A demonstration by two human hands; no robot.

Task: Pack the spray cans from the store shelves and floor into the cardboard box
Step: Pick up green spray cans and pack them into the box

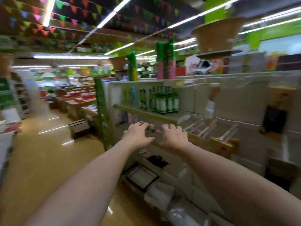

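Apparently the spray cans (151, 128) stand on the shelf (216, 143) between the left hand (138, 136) and the right hand (174, 137), whose fingers bend over them; the blur hides whether they grip. This looks like the picking step: next comes a firm clasp, then carrying to the cardboard box (79, 128) on the floor.

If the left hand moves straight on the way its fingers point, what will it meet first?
Probably the small cans just beyond the left hand, under the bottle shelf; blur hides whether the fingertips touch them.
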